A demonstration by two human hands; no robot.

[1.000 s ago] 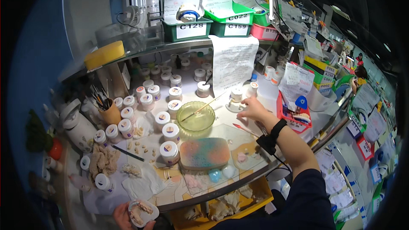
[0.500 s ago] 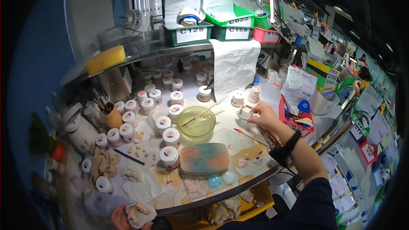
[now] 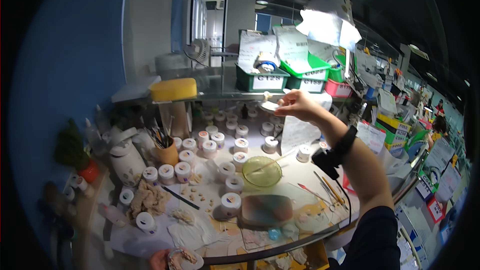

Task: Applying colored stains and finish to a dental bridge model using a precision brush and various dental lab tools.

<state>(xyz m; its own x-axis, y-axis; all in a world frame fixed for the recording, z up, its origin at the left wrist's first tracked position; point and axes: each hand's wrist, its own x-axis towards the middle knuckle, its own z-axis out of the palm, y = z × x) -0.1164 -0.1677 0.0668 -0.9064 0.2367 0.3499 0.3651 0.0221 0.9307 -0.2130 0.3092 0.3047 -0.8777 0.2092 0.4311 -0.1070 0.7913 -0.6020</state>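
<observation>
My right hand [image 3: 299, 105], raised above the desk near the shelf edge, pinches a small white dental plaster model [image 3: 268, 105] with a flat base. At the lower edge, my left hand [image 3: 160, 260] grips a dental cast [image 3: 182, 259] with a horseshoe-shaped row of pinkish-beige teeth; most of that hand is cut off by the picture's rim. Beneath my right hand lie a greenish glass bowl [image 3: 262, 186] with a brush across it and a rectangular pad [image 3: 266, 211] stained orange and green.
Several white lidded jars [image 3: 231, 204] stand across the desk. A brown pot of brushes [image 3: 166, 152] and a white flask [image 3: 128, 159] are at the left. Green bins [image 3: 261, 81] with papers and a yellow sponge [image 3: 173, 89] sit on the shelf. A lamp [image 3: 327, 17] shines above.
My right hand has lifted the small dental model from the desk up toward the shelf. My left hand still holds the dental cast low down. The view has tilted upward and turned left.
</observation>
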